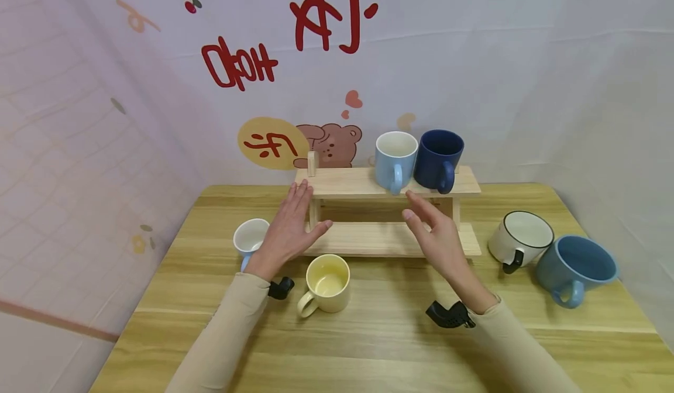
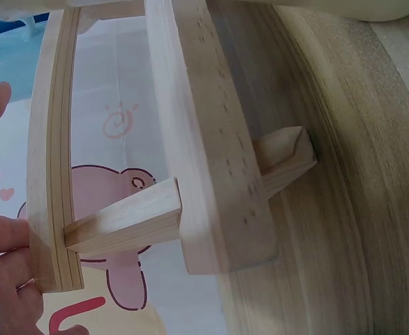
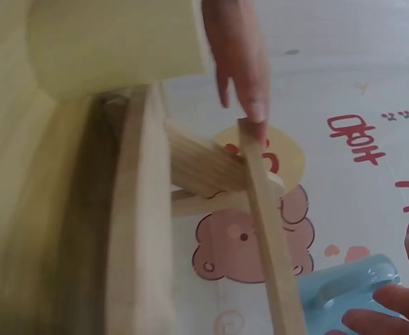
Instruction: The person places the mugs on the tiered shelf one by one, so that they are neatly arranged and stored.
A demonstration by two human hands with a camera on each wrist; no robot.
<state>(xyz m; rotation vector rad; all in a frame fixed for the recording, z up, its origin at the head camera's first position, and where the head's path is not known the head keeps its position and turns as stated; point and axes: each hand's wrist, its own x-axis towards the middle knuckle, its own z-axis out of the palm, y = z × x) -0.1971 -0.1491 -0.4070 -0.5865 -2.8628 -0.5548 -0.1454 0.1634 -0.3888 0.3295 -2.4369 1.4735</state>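
Observation:
A two-tier wooden shelf stands at the back of the table. My left hand rests its fingers on the left end of the upper board, thumb spread away. A light blue mug, white inside, and a dark blue mug stand side by side on the upper board's right half. Just below and in front of them is my right hand, fingers spread and holding nothing. Its fingertips are close to the light blue mug's handle; whether they touch it I cannot tell.
A yellow mug stands in front of the shelf. Left of it, a white mug with a light blue handle is partly hidden by my left hand. At the right stand a black-rimmed white mug and a wide blue mug.

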